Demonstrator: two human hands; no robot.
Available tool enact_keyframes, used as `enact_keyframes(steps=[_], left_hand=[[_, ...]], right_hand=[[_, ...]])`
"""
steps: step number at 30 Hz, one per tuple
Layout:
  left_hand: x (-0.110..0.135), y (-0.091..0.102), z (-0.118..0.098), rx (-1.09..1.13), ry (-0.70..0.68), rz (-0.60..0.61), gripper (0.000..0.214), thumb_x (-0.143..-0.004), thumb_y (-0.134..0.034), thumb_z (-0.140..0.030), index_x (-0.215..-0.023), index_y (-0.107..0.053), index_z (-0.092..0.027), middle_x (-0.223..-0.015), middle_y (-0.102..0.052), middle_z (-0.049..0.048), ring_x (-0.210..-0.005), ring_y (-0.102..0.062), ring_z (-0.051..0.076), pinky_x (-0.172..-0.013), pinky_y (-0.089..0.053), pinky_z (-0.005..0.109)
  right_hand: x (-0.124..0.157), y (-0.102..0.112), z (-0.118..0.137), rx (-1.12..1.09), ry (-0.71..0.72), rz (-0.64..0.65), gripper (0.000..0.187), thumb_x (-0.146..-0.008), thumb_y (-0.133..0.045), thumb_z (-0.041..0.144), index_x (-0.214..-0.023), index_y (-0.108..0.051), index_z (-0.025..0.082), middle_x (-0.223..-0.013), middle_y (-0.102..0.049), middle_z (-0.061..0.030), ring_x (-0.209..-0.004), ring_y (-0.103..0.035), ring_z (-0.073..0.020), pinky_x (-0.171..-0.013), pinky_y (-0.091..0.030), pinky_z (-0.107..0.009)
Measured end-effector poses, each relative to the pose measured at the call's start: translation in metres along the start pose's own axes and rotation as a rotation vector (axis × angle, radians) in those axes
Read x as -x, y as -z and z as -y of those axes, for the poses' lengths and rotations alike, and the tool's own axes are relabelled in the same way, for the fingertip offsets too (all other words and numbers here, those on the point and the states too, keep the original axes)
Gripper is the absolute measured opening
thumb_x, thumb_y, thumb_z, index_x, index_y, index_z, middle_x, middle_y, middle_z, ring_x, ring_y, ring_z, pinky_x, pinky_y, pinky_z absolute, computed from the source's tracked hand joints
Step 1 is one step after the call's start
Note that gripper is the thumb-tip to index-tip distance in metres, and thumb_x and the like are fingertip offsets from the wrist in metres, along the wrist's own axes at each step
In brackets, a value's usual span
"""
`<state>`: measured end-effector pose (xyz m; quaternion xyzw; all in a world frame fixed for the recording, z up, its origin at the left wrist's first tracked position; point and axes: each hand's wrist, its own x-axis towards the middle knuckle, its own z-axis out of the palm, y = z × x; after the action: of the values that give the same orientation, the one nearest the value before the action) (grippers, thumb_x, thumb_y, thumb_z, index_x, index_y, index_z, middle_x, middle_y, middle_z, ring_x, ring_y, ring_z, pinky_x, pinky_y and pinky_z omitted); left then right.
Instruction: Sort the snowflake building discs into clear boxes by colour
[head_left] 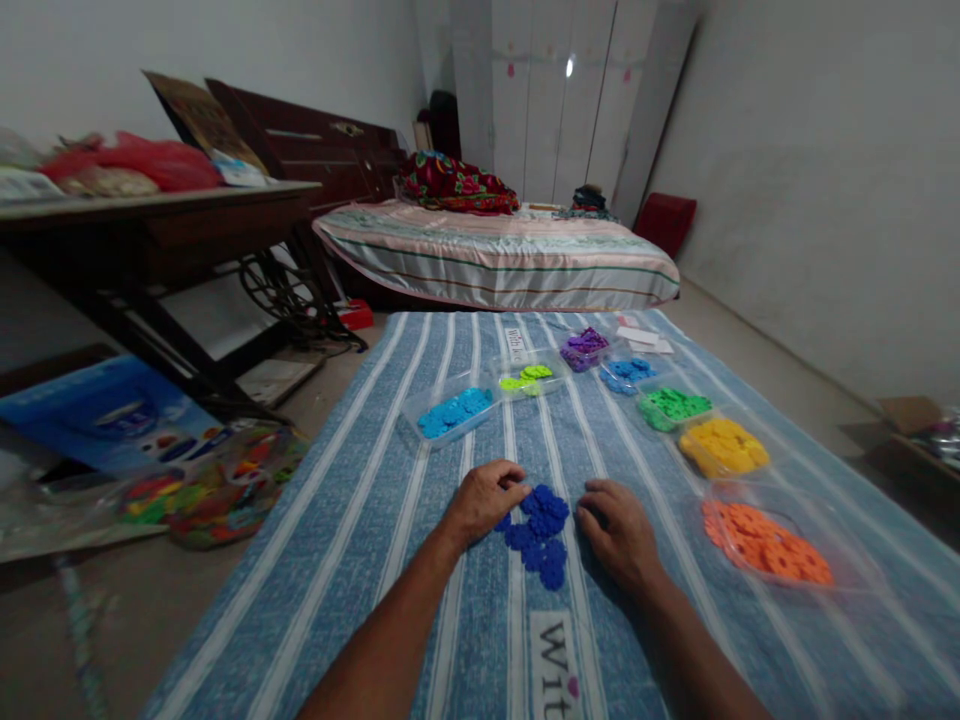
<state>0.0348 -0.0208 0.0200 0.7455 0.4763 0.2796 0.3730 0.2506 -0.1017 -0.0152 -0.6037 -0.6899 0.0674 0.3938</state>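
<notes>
A small heap of dark blue toothed plastic discs (541,532) lies on a blue striped cloth (360,520) in front of me. My left hand (484,500) rests at the heap's left edge with its fingers curled against the discs. My right hand (621,535) lies just to the right of the heap, fingers bent down onto the cloth. Whether either hand grips a disc is hidden by the fingers.
Clear trays hold sorted discs: light blue (454,410), lime (529,380), purple (583,348), blue (627,372), green (673,407), yellow (724,446), orange (765,545). A bag of mixed pieces (217,485) lies on the floor at left. A bed (495,255) and a dark table (150,225) stand behind.
</notes>
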Motion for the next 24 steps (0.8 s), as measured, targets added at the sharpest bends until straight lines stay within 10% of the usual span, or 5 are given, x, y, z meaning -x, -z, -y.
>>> enact_keyframes(steps=[24], left_hand=[[-0.0014, -0.0014, -0.0041, 0.002, 0.013, -0.058, 0.02, -0.073, -0.06, -0.034, -0.082, -0.07, -0.018, -0.076, -0.07, 0.0017, -0.07, -0.064, 0.016, -0.065, -0.049, 0.026]], right_hand=[[-0.0011, -0.0007, -0.0008, 0.001, 0.002, -0.007, 0.016, -0.085, -0.054, 0.025, -0.083, -0.07, 0.021, -0.105, -0.066, -0.0084, -0.1, -0.059, -0.0236, -0.091, -0.044, -0.039]])
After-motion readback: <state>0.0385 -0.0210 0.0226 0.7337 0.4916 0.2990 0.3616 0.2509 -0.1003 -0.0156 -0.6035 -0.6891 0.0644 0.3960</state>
